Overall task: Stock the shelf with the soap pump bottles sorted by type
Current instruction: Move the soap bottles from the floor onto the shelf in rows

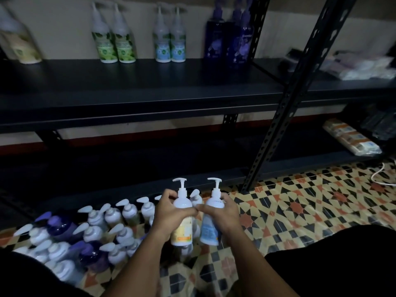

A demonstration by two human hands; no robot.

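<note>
From nine o'clock rightward: my left hand grips the yellow bottle, my right hand grips the blue bottle, both above floor stock; knocking them together risks dropping either, or shelving by the wrong group.

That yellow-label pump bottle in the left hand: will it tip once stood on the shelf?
Probably somewhat: the yellow-label bottle looks tall and narrow-based, with a pump on top. Its smooth plastic may be slippery, so the left hand gripping the body seems wise. Likely rigid, not floppy.
</note>
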